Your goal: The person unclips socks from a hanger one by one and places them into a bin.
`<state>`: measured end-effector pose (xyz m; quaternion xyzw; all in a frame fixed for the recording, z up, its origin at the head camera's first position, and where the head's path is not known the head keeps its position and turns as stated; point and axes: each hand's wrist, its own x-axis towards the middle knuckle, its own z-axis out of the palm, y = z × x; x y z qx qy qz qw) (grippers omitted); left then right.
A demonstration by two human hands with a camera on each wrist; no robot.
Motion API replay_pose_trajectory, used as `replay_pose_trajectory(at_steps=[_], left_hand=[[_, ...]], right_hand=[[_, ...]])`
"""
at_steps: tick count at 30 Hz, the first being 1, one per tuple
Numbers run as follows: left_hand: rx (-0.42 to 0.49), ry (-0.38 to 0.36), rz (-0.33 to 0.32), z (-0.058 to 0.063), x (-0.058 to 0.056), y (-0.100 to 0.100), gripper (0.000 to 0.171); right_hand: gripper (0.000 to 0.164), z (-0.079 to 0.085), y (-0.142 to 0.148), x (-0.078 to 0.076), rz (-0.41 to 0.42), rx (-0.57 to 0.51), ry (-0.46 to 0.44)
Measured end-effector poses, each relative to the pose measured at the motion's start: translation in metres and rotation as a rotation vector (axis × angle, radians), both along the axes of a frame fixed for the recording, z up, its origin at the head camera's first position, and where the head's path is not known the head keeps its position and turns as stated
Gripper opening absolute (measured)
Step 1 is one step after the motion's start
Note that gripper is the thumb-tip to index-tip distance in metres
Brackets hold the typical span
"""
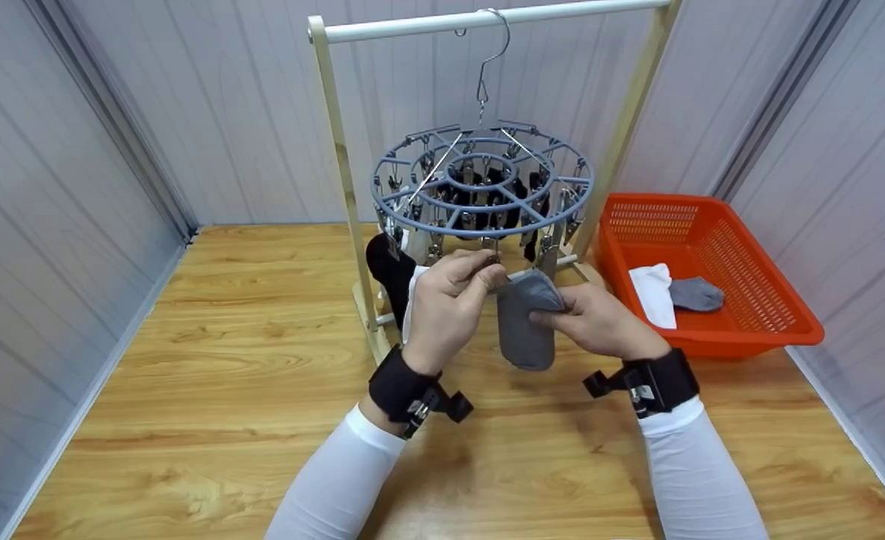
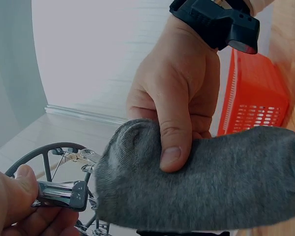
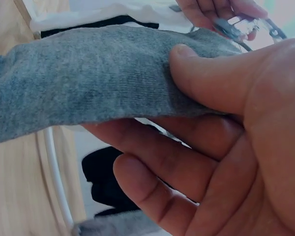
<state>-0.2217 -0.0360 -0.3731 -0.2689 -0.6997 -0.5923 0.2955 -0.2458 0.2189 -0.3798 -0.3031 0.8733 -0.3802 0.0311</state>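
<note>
A grey sock [image 1: 526,322] hangs from my right hand [image 1: 600,319], pinched near its upper end between thumb and fingers. In the left wrist view that thumb presses flat on the sock [image 2: 201,179]. My left hand [image 1: 448,304] pinches a metal clothespin [image 2: 64,194] just beside the sock's end; the clip and the sock look slightly apart. Above both hands hangs a round grey sock hanger [image 1: 480,202] ringed with several clips. A black sock [image 1: 391,270] hangs at its left, with a white sock [image 1: 412,300] partly hidden behind my left hand.
The hanger's hook [image 1: 496,45] loops over the white rail [image 1: 412,28] of a wooden stand [image 1: 341,150]. On the right stands an orange basket [image 1: 772,330] holding a white sock [image 1: 654,294] and a grey sock [image 1: 697,294]. More dark socks hang at the hanger's back.
</note>
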Motion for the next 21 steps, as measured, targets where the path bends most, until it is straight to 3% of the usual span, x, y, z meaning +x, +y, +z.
replay_pose_trajectory(at_steps=[6,13,16,21], left_hand=[[-0.005,0.022,0.02,0.002,0.0,0.0,0.022],[-0.115,0.0,0.08,0.006,0.005,0.001,0.026],[-0.206,0.032,0.148,0.008,0.008,0.002,0.031],[-0.368,0.177,0.319,0.01,0.012,0.004,0.044]], right_hand=[[0.015,0.009,0.009,0.003,-0.073,0.015,-0.002],[0.017,0.016,0.019,0.007,-0.099,0.004,0.066],[0.02,0.021,0.024,0.01,-0.117,-0.005,0.09],[0.014,0.028,0.031,0.015,-0.141,-0.04,0.115]])
